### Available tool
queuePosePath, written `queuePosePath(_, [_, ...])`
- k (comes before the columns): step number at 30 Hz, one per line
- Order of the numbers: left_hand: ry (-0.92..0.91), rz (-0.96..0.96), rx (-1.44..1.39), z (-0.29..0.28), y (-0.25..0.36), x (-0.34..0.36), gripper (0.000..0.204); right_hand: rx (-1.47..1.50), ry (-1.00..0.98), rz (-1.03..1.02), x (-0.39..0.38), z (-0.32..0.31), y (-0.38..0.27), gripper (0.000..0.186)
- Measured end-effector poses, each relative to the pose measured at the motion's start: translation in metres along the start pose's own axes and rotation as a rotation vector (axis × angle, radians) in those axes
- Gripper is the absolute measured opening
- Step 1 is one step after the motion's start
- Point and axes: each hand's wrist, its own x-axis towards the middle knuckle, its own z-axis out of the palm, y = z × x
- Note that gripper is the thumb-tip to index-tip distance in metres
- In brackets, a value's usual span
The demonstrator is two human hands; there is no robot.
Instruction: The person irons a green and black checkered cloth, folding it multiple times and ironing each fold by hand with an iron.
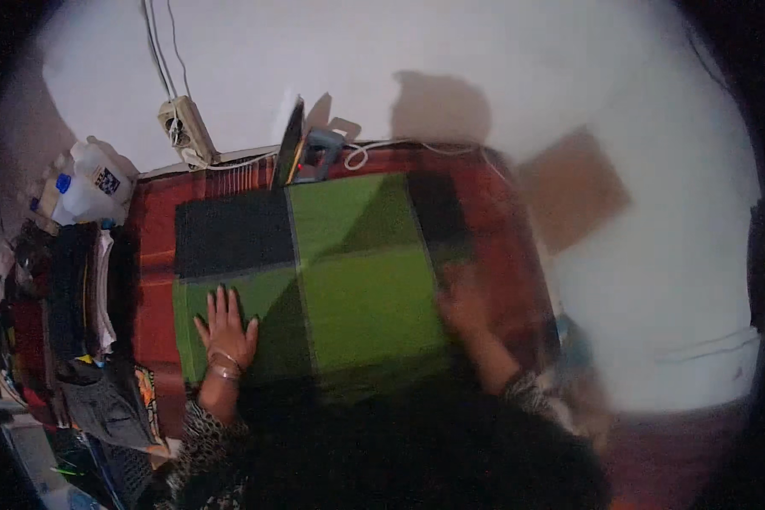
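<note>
A cloth of large green and black squares (361,293) lies spread over a red striped cover (506,297). On its left part my left hand (225,327) rests flat, palm down, fingers spread, with bangles at the wrist. By the cloth's right edge is my right hand (463,302), smeared by motion; its fingers cannot be made out. Behind the cloth an iron (302,153) stands on its heel, soleplate facing left, with a small red light showing. Its pale cord (361,159) loops to the right of it.
A power strip (184,132) with plugged-in cords hangs at the back left, against the pale wall (314,51). Translucent plastic jugs (98,183) stand at the far left. Nearer, folded clothes (81,289) are stacked along the left edge. Shadows fall across the cloth.
</note>
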Motion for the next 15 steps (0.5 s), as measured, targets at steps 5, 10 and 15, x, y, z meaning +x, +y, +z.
queuePosePath(5, [0.043, -0.204, 0.009, -0.001, -0.028, -0.071, 0.067, -0.103, 0.292, 0.076, -0.008, -0.013, 0.045, 0.049])
queuePosePath(10, [0.084, 0.001, -0.008, 0.013, 0.023, -0.114, 0.066, -0.001, -0.023, -0.445, -0.086, 0.010, -0.080, 0.060])
queuePosePath(15, [0.134, -0.243, 0.033, 0.038, -0.032, -0.152, 0.065, 0.010, -0.116, -0.167, -0.130, -0.025, -0.017, 0.057])
